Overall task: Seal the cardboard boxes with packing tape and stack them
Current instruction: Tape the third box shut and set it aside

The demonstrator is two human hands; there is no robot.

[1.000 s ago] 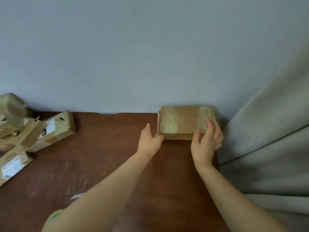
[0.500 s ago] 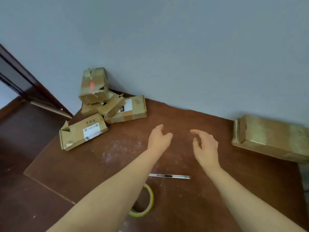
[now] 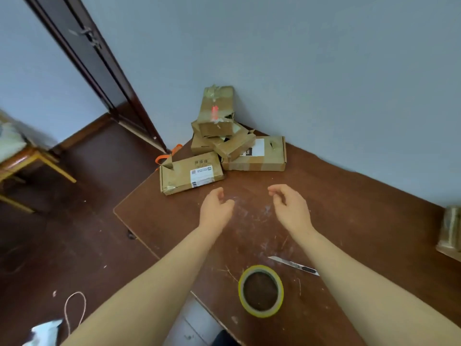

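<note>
Head view: right-edge box [image 3: 451,228] partly off-frame.

Cardboard boxes [image 3: 219,143] piled cornerwise; tape roll [image 3: 260,290] flat.

On the brown wooden table [image 3: 349,221], a heap of tan cardboard boxes [image 3: 217,136] sits at eleven o'clock against the wall [image 3: 324,71], a lone taped cardboard box [image 3: 451,228] at three. The yellow packing-tape ring [image 3: 262,312] lies at six, a slim metal knife [image 3: 293,265] just beyond, toward one.
</note>
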